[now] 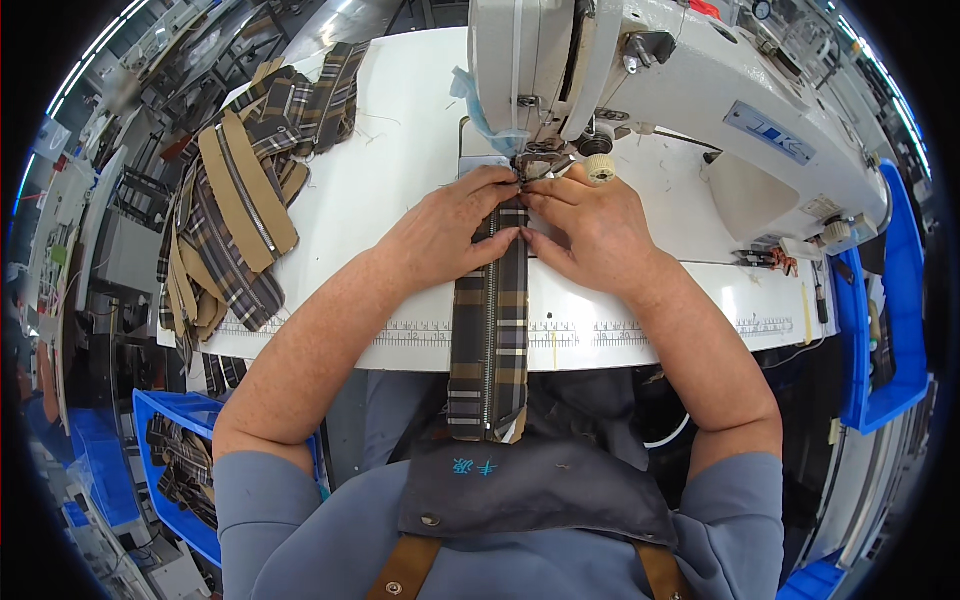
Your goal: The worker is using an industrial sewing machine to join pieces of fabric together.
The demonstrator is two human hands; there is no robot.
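Observation:
A long dark plaid strip with a zipper down its middle [488, 350] runs from the sewing machine's presser foot [530, 168] over the table's front edge toward my lap. My left hand [450, 225] holds its left side, fingertips by the foot and thumb on the zipper. My right hand [590, 225] holds the right side, fingers bent beside the needle area and thumb meeting the strip near the left thumb. A pale blue cloth [470, 100] hangs on the machine head. The fabric directly under the fingertips is partly hidden.
Plaid and tan zipper pieces [240, 190] lie piled at left on the white table [350, 120]. A blue bin of pieces [165, 400] sits below left, another blue bin [900, 380] at right. Small tools [765, 258] lie by the machine base. A co-worker's arm [45, 375] shows at far left.

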